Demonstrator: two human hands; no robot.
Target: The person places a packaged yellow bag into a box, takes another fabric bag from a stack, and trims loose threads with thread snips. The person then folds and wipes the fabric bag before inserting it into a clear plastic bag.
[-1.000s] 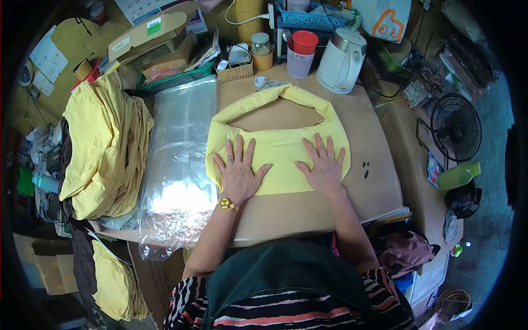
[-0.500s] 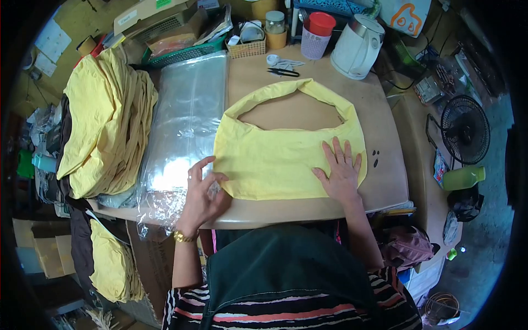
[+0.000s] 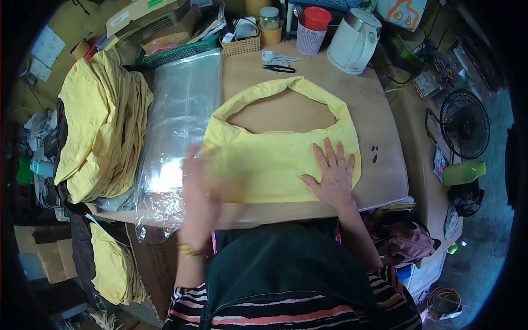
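Note:
A yellow fabric bag [image 3: 264, 165] lies flat on the brown table [image 3: 363, 121], its strap forming a loop at the top. My right hand [image 3: 333, 175] rests flat on the bag's right part with the fingers spread. Over the bag's lower left edge, my left hand [image 3: 202, 181] is smeared by motion, and its fingers cannot be made out. Clear plastic bags [image 3: 184, 110] lie just left of the yellow bag. Black thread snips [image 3: 279, 69] lie above the strap.
A pile of yellow fabric [image 3: 102, 132] stands at the left. Along the back are a small basket [image 3: 241, 46], a jar [image 3: 269, 18], a red-lidded cup [image 3: 313, 33] and a white kettle [image 3: 355, 41]. A black fan [image 3: 465, 124] and a green bottle [image 3: 463, 172] are at the right.
Both hands lay flat on the bag a second ago. My left hand has since lifted off and moved left, then blurred over the left edge. My right hand stays on the bag.

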